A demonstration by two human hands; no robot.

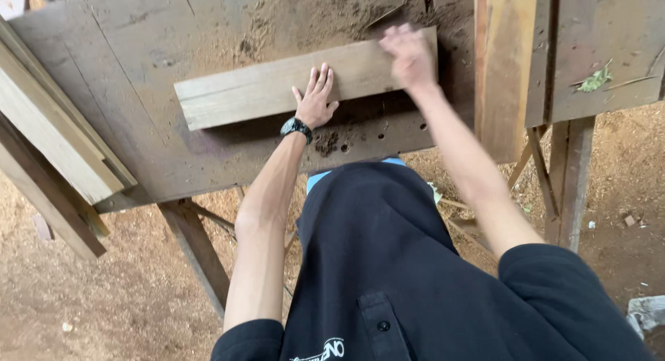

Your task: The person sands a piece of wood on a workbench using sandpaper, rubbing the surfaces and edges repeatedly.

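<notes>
A pale wooden plank (pixel 249 91) lies flat on a dusty wooden workbench (pixel 138 49). My left hand (pixel 316 98), with a black watch on the wrist, rests palm down on the plank's middle, fingers spread. My right hand (pixel 410 55) is blurred over the plank's right end; it touches or hovers at that end, and I cannot tell whether it grips the wood.
Stacked long boards (pixel 48 139) lean at the bench's left side. An upright wooden beam (pixel 504 70) stands at the right of the bench. Bench legs (pixel 197 253) and a sawdust-covered floor (pixel 104 298) lie below. Several drilled holes (pixel 344 147) mark the bench's near edge.
</notes>
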